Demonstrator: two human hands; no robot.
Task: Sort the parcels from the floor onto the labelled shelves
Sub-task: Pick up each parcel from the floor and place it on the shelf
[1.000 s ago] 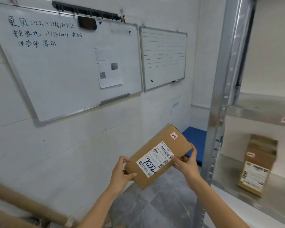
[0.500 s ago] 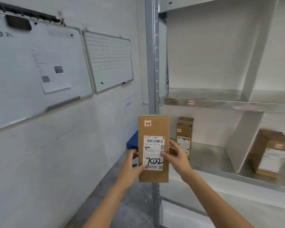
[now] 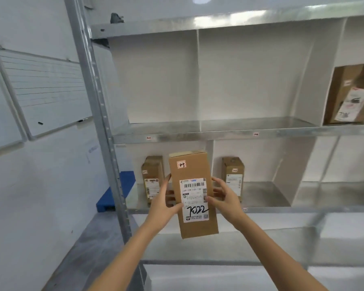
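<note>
The metal rack [image 3: 198, 135] fills my view from 11 to 3 o'clock, its grey post [image 3: 101, 122] rising at 10 o'clock. Small tags [image 3: 148, 138] sit on the middle shelf's front edge; I cannot read them. On the shelf below, two brown boxes stand upright behind my hands: one [image 3: 152, 177] at 10 o'clock from the parcel, partly hidden by my left hand, and another [image 3: 233, 175] at 2 o'clock in the next bay, past a white divider [image 3: 210, 150]. A third box [image 3: 351, 95] leans in a bay far off at 2 o'clock. A lined whiteboard [image 3: 44, 91] hangs on the wall at 9 o'clock, and something blue [image 3: 118, 192] lies low beyond the post.

The parcel [image 3: 192, 185] is in the air at 6 o'clock, upright and slightly tilted, in front of that lower shelf. It carries a small sticker [image 3: 181, 164] and a label [image 3: 194, 199] marked 7022. My left hand [image 3: 163, 203] grips its left edge, thumb on the front, fingers curled behind. My right hand [image 3: 225, 199] grips the right edge likewise, thumb on the label. Both forearms reach up from 6 o'clock.
</note>
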